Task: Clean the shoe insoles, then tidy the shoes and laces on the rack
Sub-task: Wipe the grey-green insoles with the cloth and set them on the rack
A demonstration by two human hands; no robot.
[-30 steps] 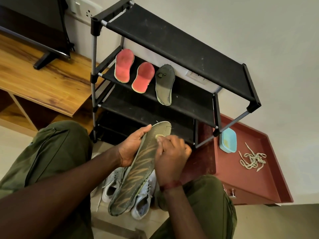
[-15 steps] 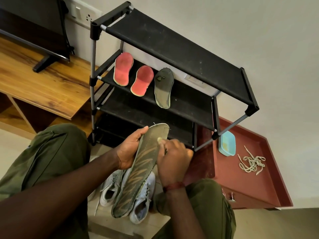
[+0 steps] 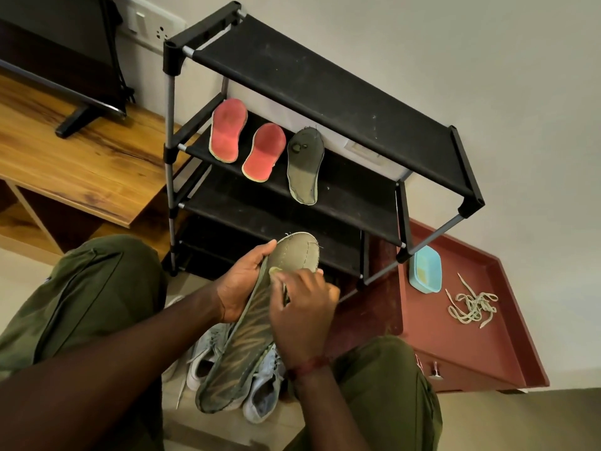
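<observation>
With the left grip (image 3: 240, 284) clasping the olive insole (image 3: 294, 252) steady, the right grip (image 3: 302, 315), pinching a small yellowish pad (image 3: 274, 271), should scrub firmly along its whole length.

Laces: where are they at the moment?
In the head view, the laces lie in a loose tangle on the red cabinet at the right, just right of the blue dish, past the rack's right end.

The right hand (image 3: 302, 315) scrubs on, its small yellowish pad (image 3: 274, 271) sliding back from the toe of the long olive fabric insole (image 3: 247, 349) toward the left-hand edge.
</observation>
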